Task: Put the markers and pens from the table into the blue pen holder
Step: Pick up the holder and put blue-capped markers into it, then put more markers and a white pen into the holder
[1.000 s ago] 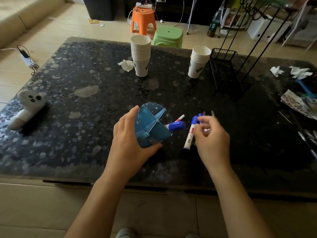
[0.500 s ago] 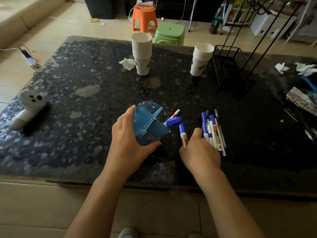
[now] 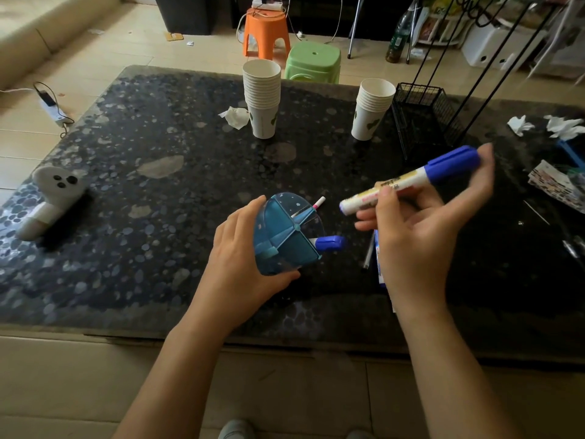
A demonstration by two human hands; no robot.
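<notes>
The blue pen holder (image 3: pixel 286 234), round with four compartments, stands on the dark table, and my left hand (image 3: pixel 240 258) grips its left side. A blue-capped marker (image 3: pixel 329 243) and a thin pink-tipped pen (image 3: pixel 311 208) stick out of it. My right hand (image 3: pixel 421 229) is raised to the right of the holder and holds a white marker with a blue cap (image 3: pixel 411 180), its butt end pointing at the holder. Under that hand several more pens and markers (image 3: pixel 375 253) lie on the table, mostly hidden.
Two stacks of paper cups (image 3: pixel 262 99) (image 3: pixel 372 109) stand at the back, with a black wire basket (image 3: pixel 421 118) beside the right one. A white ghost-shaped toy (image 3: pixel 47 198) lies at the left edge. Crumpled tissues (image 3: pixel 563 126) and papers sit at the right.
My right hand has lifted from the pile of pens on the table, now holding one blue-capped marker in the air. My left hand stays on the holder.
</notes>
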